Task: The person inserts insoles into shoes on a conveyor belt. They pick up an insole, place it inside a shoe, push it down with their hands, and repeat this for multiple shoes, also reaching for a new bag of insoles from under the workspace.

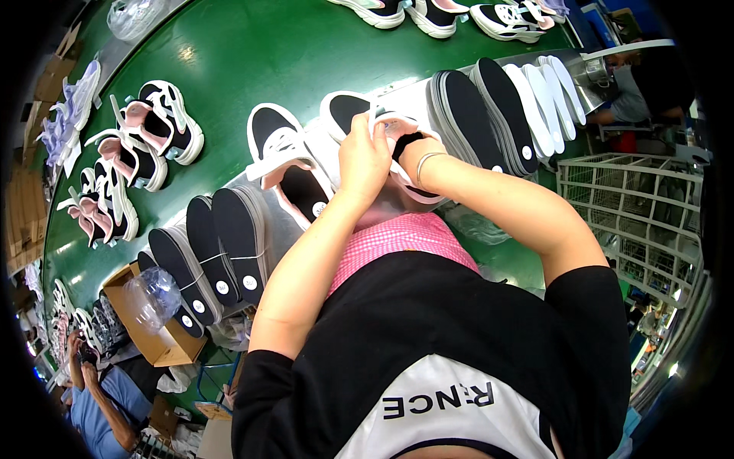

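Note:
A black, white and pink sneaker (342, 112) lies under both my hands, its toe pointing away from me. My left hand (362, 159) is closed on the sneaker's tongue and lace area. My right hand (420, 155), with a bracelet at the wrist, reaches into the shoe's opening; its fingers are hidden inside. Just left stands a matching sneaker (273, 126), its tongue pulled back and a dark insole with a round white sticker visible inside. To the right of my hands lie stacks of black insoles (463, 118), and beyond them white insoles (535, 107).
Bundled black insoles (238, 229) lie at the left near edge, by a cardboard box (164, 344) with clear plastic. More sneakers (157, 126) stand on the green table (252, 53), left and far. A white wire rack (634, 206) is at right. Another person (111, 405) works at lower left.

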{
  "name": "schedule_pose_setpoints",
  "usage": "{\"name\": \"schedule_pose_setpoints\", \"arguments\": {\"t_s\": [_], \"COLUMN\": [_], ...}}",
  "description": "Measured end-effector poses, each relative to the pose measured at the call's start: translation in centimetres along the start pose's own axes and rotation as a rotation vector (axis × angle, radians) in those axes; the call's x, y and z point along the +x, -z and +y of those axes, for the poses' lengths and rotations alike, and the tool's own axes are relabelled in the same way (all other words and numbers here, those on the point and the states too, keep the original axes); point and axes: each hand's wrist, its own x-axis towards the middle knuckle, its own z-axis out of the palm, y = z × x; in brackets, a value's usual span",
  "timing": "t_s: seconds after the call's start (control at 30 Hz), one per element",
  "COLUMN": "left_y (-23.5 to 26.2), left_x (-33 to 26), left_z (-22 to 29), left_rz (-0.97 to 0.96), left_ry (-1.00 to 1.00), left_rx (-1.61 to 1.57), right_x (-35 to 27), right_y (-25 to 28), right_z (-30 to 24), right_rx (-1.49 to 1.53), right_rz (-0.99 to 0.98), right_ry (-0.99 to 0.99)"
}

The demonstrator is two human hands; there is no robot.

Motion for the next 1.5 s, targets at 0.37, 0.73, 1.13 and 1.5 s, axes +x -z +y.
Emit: {"name": "schedule_pose_setpoints", "arguments": {"t_s": [0.37, 0.73, 1.13, 1.5], "left_y": [-0.4, 1.4, 0.0, 0.7], "left_x": [0.3, -2.1, -1.8, -2.1], "left_z": [0.6, 1.3, 2.8, 2.1], "left_rz": [-0.007, -0.085, -0.08, -0.119], "left_ry": [0.018, 0.082, 0.048, 0.071], "left_rx": [0.062, 0.024, 0.043, -0.003], "right_x": [-3.5, -6.7, -4.1, -6.0], "right_y": [0.5, 1.0, -2.5, -2.3], "right_z": [2.5, 5.4, 4.3, 3.6], "right_rx": [-0.068, 0.335, -0.068, 0.151], "right_rz": [-0.195, 0.109, -0.196, -0.029], "right_ry": [0.174, 0.327, 0.161, 0.222]}}
